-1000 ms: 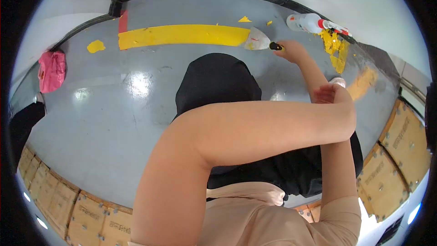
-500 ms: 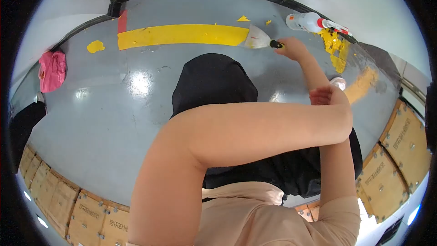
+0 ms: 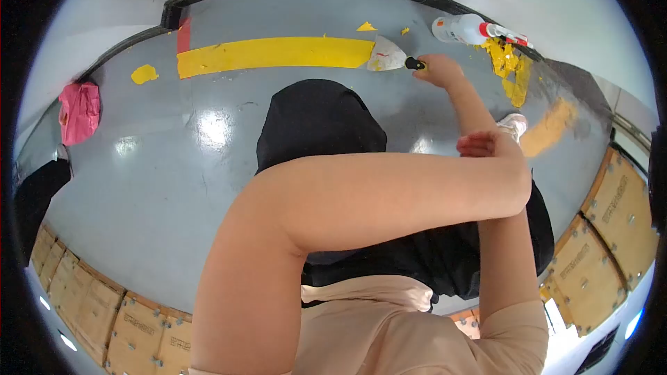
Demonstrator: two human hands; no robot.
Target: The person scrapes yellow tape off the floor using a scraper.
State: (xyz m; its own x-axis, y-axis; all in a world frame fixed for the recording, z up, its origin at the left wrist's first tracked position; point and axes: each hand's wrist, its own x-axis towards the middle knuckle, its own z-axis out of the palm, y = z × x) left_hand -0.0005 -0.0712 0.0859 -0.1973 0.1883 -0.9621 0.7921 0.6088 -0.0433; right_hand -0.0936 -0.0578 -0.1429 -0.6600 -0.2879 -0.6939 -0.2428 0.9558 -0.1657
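My right hand is closed round the black handle of a wide scraper. The scraper's pale blade, smeared with yellow, meets the right end of a long yellow strip on the grey floor. My left arm crosses in front of my body, and my left hand is beside my right forearm. Its fingers are loosely bent, with nothing visible in them. Small yellow scraps lie beyond the blade, and a yellow patch is left of the strip.
A white spray bottle with a red and white head lies by the wall, near a heap of yellow peelings. A pink bag is at the far left. Wooden crates line both sides. A red strip touches the yellow one.
The view has shifted slightly. My left hand has moved a little left, and more of the white shoe shows behind it. The scraper stays at the strip's right end.
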